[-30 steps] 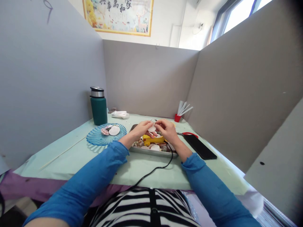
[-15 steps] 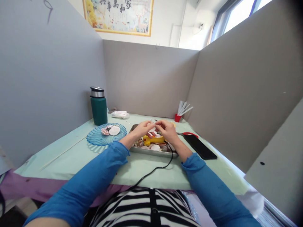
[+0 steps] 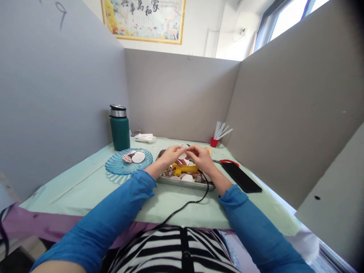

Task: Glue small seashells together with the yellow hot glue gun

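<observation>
My left hand [image 3: 170, 156] and my right hand [image 3: 201, 156] meet above a metal tray [image 3: 182, 183], fingers closed from both sides on a small white seashell [image 3: 182, 155]. The fingers partly cover it. Beneath them, a yellow glue gun [image 3: 184, 169] lies across the tray on a heap of shells [image 3: 187, 178], and its black cord [image 3: 184, 206] runs over the near rim towards my body. On the left, a blue scalloped plate [image 3: 113, 167] bears a white round shell [image 3: 138, 157] and a reddish ribbed shell [image 3: 127, 158].
A green bottle [image 3: 120, 132] stands behind the plate, with a white plastic packet [image 3: 145, 138] near the back panel. To the right are a red cup [image 3: 214, 142] of white sticks, red-handled scissors [image 3: 230, 162] and a black phone [image 3: 241, 177]. Grey panels enclose the table.
The shell has turned slightly between my fingers, and its face looks plainer now. Both hands stay in nearly the same place. The whole view has shifted a little.
</observation>
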`<state>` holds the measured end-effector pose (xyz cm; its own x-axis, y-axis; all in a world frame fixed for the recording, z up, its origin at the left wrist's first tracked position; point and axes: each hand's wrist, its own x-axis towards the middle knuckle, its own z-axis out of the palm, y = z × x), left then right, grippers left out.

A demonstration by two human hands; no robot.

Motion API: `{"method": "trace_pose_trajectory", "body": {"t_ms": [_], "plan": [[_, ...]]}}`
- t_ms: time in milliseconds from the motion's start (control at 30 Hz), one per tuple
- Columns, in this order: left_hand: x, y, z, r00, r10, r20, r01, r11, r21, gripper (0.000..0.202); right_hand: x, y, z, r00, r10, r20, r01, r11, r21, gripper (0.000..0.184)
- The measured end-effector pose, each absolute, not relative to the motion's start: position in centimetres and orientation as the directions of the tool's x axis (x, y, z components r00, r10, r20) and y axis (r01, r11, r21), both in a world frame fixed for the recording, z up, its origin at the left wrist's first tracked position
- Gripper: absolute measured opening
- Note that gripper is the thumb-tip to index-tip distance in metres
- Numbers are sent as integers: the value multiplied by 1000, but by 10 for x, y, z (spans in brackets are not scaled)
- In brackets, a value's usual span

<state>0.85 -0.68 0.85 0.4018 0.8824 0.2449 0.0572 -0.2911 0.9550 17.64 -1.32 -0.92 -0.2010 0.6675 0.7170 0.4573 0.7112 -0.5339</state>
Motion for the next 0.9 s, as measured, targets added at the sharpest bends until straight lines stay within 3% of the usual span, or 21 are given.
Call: {"method": "trace_pose_trajectory", "body": {"t_ms": [267, 567, 900], "plan": [[7, -1, 7, 281, 928, 244, -40, -243, 969, 48, 178, -10, -8, -112, 652, 750, 545, 672, -502, 15], [3, 0, 8, 504, 835, 223, -211, -132, 969, 45, 178, -8, -8, -129, 645, 753, 513, 693, -506, 17], [2, -1, 8, 554, 799, 236, -282, -87, 955, 42, 178, -9, -8, -135, 633, 762, 495, 709, -501, 19]]}}
